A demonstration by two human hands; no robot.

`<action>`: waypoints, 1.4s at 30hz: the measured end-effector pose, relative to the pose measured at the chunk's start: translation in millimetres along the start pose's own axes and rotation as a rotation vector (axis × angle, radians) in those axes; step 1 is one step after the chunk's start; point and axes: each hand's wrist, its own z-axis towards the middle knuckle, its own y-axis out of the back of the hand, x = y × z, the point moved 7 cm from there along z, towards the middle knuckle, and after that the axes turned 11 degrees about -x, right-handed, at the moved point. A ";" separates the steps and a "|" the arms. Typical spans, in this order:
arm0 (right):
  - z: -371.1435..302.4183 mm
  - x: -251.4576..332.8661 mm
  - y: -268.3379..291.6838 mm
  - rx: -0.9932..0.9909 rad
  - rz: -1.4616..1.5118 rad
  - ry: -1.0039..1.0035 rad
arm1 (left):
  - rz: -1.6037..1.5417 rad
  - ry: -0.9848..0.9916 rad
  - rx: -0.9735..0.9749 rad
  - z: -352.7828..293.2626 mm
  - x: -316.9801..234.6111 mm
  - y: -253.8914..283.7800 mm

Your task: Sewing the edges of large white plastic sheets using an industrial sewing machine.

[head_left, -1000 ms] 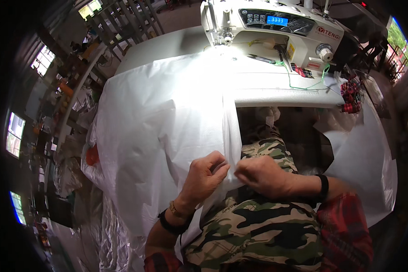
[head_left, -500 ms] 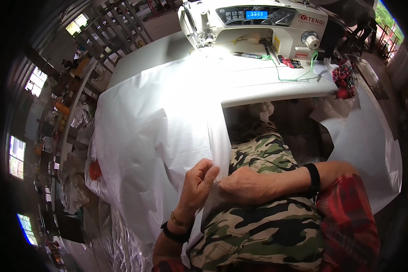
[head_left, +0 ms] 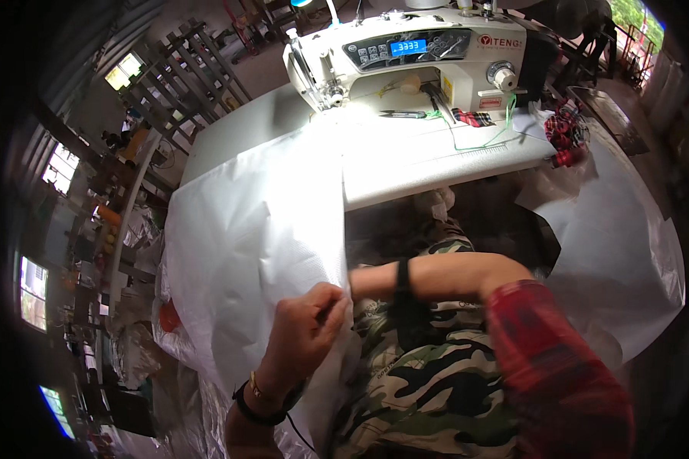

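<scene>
A large white sheet (head_left: 230,229), smooth and slightly shiny, hangs from the sewing table toward my lap, its far end lying under the lit needle area of the sewing machine (head_left: 406,57). At the sheet's right edge, near my lap, my left hand (head_left: 306,325) is closed with thumb and fingers pinched on the material. My right hand (head_left: 362,282) reaches across from the right to that same edge. Its fingers are hidden behind the sheet and my left hand, so their grip does not show.
Dark tweezers (head_left: 402,114), a green thread (head_left: 478,148) and plaid fabric scraps (head_left: 566,131) lie on the white table (head_left: 406,180). Another white sheet (head_left: 628,260) hangs at the right. A cluttered shelf (head_left: 122,222) runs along the left, beside a grey rack (head_left: 184,80).
My right forearm has swung left and farther away, and its hand has slipped behind the sheet's edge. My left hand has moved slightly left and down. The view has shifted a little.
</scene>
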 end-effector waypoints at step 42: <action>222.1 14.3 138.6 0.014 -1.250 -0.115 | -0.433 -0.113 0.022 -14.6 52.2 -50.9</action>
